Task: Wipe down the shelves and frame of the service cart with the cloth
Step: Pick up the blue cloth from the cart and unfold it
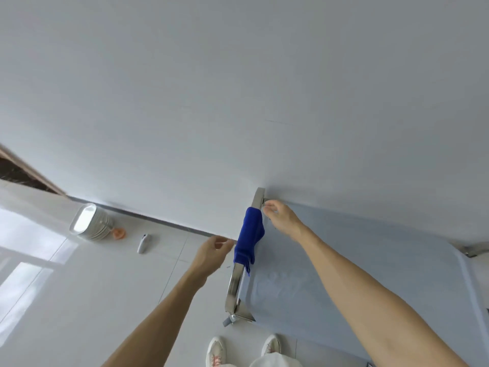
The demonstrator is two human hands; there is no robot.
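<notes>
Head cam, steep downward, cart (344, 274) close, prob. standing

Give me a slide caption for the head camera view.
Blue cloth draped over the cart's steel handle rail, left hand and right hand open on either side.

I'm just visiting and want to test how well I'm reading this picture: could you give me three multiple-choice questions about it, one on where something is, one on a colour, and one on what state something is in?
1. Where is the cloth?
A. On the floor
B. Draped over the cart's metal rail
C. Bunched in the left hand

2. What colour is the cloth?
A. Blue
B. Yellow
C. White

3. What is the right hand doing?
A. Gripping the cloth
B. Resting flat on the shelf
C. Reaching to the rail's far end, beside the cloth

Answers: 1 B, it hangs over the rail; 2 A, it is deep blue; 3 C, its fingers are at the far corner, holding no cloth, while the left hand hovers beside the cloth.
</notes>
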